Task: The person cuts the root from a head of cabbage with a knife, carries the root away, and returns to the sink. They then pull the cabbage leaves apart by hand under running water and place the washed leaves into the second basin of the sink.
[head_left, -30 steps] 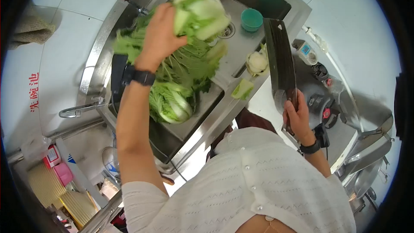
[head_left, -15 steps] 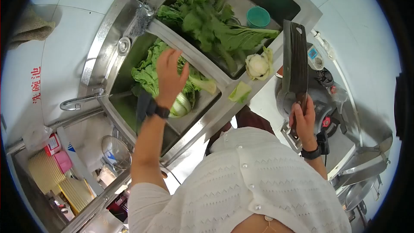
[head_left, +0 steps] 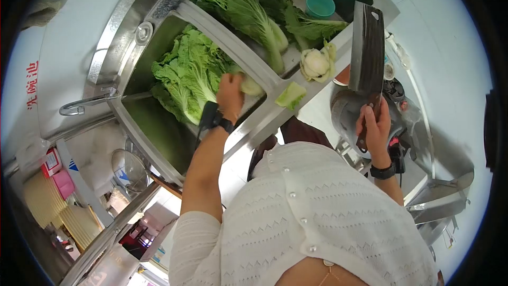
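Left hand (head_left: 230, 95): fingers curled at a pale, thick vegetable stalk (head_left: 250, 86); blurred, so cannot tell how firmly it is pinched.
Right hand (head_left: 375, 124): fingers wrapped round the dark wooden handle of a broad, dark-bladed cleaver (head_left: 367, 47); blade upright, presumably to keep its edge clear of the left hand.
Near basin: leafy, bright green cabbage (head_left: 191, 74) beside left hand; sink walls likely contain loose leaves.
Steel sink rim: pale round trimmed vegetable end (head_left: 316, 64), light green leaf piece (head_left: 290, 96).
Far basin: long-leaved greens (head_left: 254, 16), teal plastic bowl (head_left: 320, 5).
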`<control>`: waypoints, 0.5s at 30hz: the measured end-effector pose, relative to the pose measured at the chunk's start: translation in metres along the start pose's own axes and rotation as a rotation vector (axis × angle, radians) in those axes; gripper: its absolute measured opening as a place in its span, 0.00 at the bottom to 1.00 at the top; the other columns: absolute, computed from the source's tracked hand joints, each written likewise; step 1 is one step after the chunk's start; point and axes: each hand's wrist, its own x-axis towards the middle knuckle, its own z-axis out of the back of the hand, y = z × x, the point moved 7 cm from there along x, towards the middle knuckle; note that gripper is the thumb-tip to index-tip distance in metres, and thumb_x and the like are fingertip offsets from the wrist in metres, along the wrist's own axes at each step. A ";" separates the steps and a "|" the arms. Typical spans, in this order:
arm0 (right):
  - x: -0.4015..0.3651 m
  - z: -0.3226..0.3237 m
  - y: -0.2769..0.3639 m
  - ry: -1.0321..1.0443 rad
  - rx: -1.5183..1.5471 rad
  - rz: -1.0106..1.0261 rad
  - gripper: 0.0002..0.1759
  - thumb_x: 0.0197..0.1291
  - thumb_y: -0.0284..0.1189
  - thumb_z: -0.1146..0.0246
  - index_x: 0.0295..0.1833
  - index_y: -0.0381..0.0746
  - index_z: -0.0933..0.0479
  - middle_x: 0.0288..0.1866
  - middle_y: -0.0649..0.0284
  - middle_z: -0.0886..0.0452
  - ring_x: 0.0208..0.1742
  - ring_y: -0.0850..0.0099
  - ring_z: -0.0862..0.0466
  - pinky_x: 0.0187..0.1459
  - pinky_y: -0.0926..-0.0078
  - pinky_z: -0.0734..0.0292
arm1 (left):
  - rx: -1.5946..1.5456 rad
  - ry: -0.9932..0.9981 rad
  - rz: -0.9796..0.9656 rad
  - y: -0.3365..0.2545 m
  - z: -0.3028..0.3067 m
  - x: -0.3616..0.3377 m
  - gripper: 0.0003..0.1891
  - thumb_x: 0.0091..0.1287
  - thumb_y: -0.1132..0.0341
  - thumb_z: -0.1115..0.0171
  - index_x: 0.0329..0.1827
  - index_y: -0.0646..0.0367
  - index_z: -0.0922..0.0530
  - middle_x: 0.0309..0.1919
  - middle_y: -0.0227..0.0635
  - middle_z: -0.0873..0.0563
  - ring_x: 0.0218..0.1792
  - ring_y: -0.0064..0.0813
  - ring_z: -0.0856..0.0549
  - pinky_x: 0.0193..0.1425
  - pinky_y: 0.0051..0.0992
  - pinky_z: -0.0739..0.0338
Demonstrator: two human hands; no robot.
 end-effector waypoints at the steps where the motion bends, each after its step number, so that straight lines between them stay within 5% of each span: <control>1: -0.001 0.001 0.001 -0.005 -0.004 0.000 0.19 0.62 0.27 0.52 0.57 0.33 0.42 0.19 0.68 0.33 0.13 0.83 0.35 0.16 0.87 0.40 | -0.130 -0.178 0.058 0.006 0.021 0.003 0.14 0.54 0.70 0.41 0.44 0.55 0.27 0.37 0.45 0.27 0.38 0.46 0.24 0.38 0.38 0.27; 2: -0.003 0.004 0.000 -0.023 -0.008 -0.011 0.19 0.62 0.27 0.52 0.57 0.33 0.42 0.19 0.68 0.33 0.13 0.83 0.35 0.16 0.87 0.40 | -0.257 -0.355 0.116 0.015 0.043 0.004 0.08 0.57 0.70 0.43 0.40 0.57 0.25 0.37 0.44 0.26 0.36 0.45 0.24 0.36 0.37 0.28; 4: -0.006 0.007 -0.002 -0.051 -0.005 -0.025 0.19 0.62 0.27 0.52 0.58 0.33 0.42 0.19 0.68 0.33 0.13 0.83 0.35 0.16 0.87 0.39 | -0.085 -0.116 0.458 0.075 0.058 0.013 0.06 0.59 0.70 0.44 0.38 0.59 0.24 0.36 0.45 0.26 0.32 0.44 0.24 0.34 0.36 0.29; 6: -0.009 0.008 -0.003 -0.045 -0.025 0.000 0.20 0.62 0.28 0.51 0.58 0.33 0.41 0.20 0.68 0.32 0.13 0.83 0.34 0.16 0.87 0.38 | -0.165 -0.611 -0.066 0.003 0.158 0.022 0.07 0.59 0.70 0.43 0.39 0.63 0.24 0.37 0.45 0.27 0.32 0.42 0.24 0.35 0.35 0.29; 8: -0.010 0.007 -0.005 -0.057 -0.008 -0.020 0.20 0.62 0.28 0.51 0.58 0.33 0.41 0.21 0.67 0.32 0.13 0.83 0.34 0.16 0.87 0.38 | -0.210 -0.661 -0.157 -0.021 0.187 0.041 0.13 0.56 0.73 0.41 0.45 0.65 0.26 0.38 0.45 0.27 0.35 0.43 0.24 0.37 0.33 0.28; 12: -0.014 0.005 -0.010 -0.081 0.071 -0.054 0.20 0.61 0.27 0.51 0.58 0.33 0.41 0.24 0.67 0.32 0.13 0.83 0.34 0.15 0.87 0.38 | -0.210 -0.467 -0.250 -0.090 0.173 0.077 0.26 0.54 0.70 0.38 0.56 0.63 0.34 0.46 0.48 0.29 0.46 0.40 0.26 0.46 0.30 0.29; 15: -0.016 0.011 -0.007 -0.121 0.051 -0.029 0.19 0.61 0.27 0.51 0.57 0.33 0.41 0.24 0.68 0.32 0.13 0.83 0.34 0.15 0.87 0.38 | -0.070 0.192 -0.305 -0.123 0.076 0.052 0.24 0.55 0.62 0.41 0.52 0.64 0.33 0.43 0.47 0.26 0.48 0.43 0.27 0.47 0.36 0.29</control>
